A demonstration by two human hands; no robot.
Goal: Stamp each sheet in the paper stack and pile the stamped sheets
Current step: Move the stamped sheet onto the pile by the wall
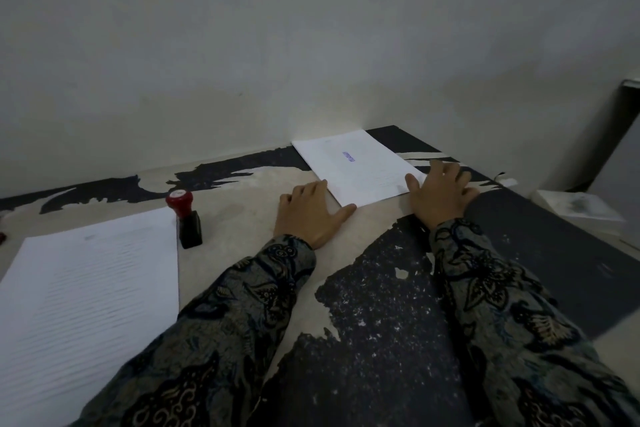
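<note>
A plain pale wall backs a worn desk [242, 218] whose dark covering has peeled away in patches. At the left lies one stack of printed sheets [90, 288], unstamped on top. Just beside its far right corner stands one stamp [185, 218] with a red knob and black body, upright and untouched. Right of that, the left hand [311, 215] lies flat on the desk, fingers straight, its thumb touching the near corner of the stamped pile [356, 166]. This single pile, bearing a blue stamp mark on its top sheet, sits between the two hands near the wall. The right hand [440, 191] rests open at the pile's right edge, thumb on the paper. Both patterned sleeves [491, 288] reach forward.
</note>
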